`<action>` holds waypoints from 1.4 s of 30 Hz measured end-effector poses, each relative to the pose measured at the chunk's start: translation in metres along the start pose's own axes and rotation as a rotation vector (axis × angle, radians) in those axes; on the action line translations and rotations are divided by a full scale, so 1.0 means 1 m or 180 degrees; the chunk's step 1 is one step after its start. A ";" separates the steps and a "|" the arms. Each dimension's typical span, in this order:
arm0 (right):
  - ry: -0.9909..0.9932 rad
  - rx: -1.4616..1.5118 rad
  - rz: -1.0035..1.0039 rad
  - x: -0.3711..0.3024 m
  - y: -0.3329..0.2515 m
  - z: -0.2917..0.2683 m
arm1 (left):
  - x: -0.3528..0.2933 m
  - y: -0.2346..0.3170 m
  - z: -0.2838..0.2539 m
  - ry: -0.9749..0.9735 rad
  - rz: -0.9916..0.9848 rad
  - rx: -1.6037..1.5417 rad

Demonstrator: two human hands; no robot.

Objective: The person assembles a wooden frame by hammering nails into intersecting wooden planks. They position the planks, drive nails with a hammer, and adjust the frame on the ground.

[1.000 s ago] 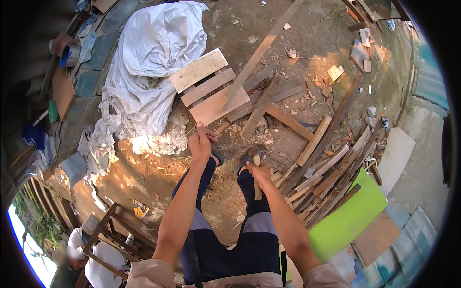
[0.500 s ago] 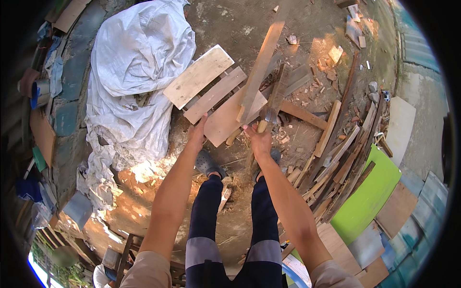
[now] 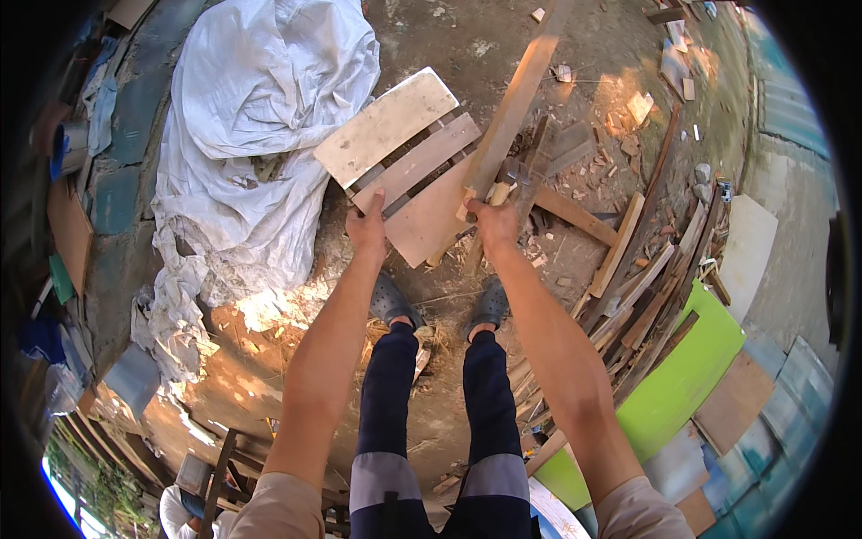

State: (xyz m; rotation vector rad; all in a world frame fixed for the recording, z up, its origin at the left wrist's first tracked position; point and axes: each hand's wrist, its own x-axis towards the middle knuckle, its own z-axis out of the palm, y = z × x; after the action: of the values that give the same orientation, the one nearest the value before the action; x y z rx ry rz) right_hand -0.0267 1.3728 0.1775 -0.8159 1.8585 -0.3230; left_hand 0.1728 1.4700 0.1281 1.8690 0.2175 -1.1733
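Left hand: The left hand [image 3: 365, 232], at ten o'clock, has its fingers bent under the near edge of the panel, thumb on top.
Slatted wooden panel: The slatted wooden panel [image 3: 420, 163] lies tilted at twelve o'clock, its boards separated by gaps.
Right hand: The right hand [image 3: 497, 226], at two o'clock, has its fingers closed around a wooden-handled tool [image 3: 499, 192], perhaps a hammer, and seemingly the end of a long plank [image 3: 516, 97].
Surroundings: White sheeting [image 3: 269, 85] at eleven o'clock; green board [image 3: 687, 359] at four.
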 end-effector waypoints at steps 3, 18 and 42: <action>0.0035 0.0083 -0.0038 0.002 0.003 0.006 | 0.015 -0.008 -0.011 -0.0184 -0.0095 -0.0315; 0.0158 -0.0407 0.0058 -0.014 -0.021 0.005 | -0.009 -0.042 -0.132 0.0271 0.0129 0.0195; -0.0121 -0.0430 0.0075 -0.009 -0.013 0.001 | 0.015 -0.101 -0.279 0.1314 -0.1143 0.0675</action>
State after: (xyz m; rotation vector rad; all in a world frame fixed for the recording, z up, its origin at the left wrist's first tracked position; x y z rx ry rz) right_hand -0.0189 1.3690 0.1905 -0.8848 1.8679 -0.1673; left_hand 0.3025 1.7359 0.0996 2.3178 0.7058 -1.0584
